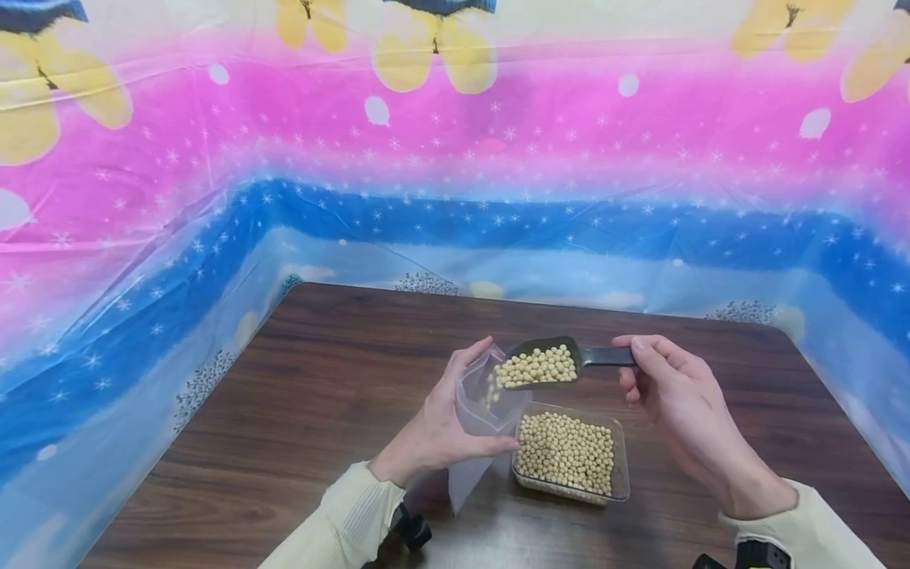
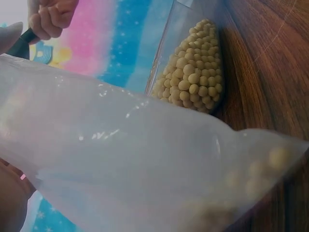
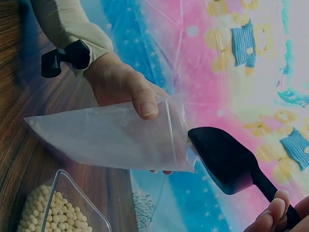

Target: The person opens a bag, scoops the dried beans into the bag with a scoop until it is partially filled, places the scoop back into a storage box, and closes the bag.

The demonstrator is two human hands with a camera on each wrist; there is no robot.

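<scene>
My left hand point(image 1: 437, 431) grips a frosted zip bag point(image 3: 111, 137) near its top, thumb and fingers spread around the opened mouth. In the left wrist view a few soybeans point(image 2: 277, 162) show through the bag's lower corner. The right hand point(image 1: 686, 395) pinches the handle of a black scoop point(image 1: 604, 356) loaded with soybeans point(image 1: 543, 366). The scoop's front edge is at the bag's mouth, tilted toward it, and beans are falling inside. Right below stands a clear plastic container point(image 1: 622, 474) of soybeans, overlapped by the bag's edge in the head view.
A dark wood-grain table point(image 1: 284, 411) carries the container. Behind and beside it hangs a patterned pink and blue cloth point(image 1: 533, 142). Dark wrist devices point(image 1: 412, 528) are strapped at both cream sleeves point(image 1: 348, 514).
</scene>
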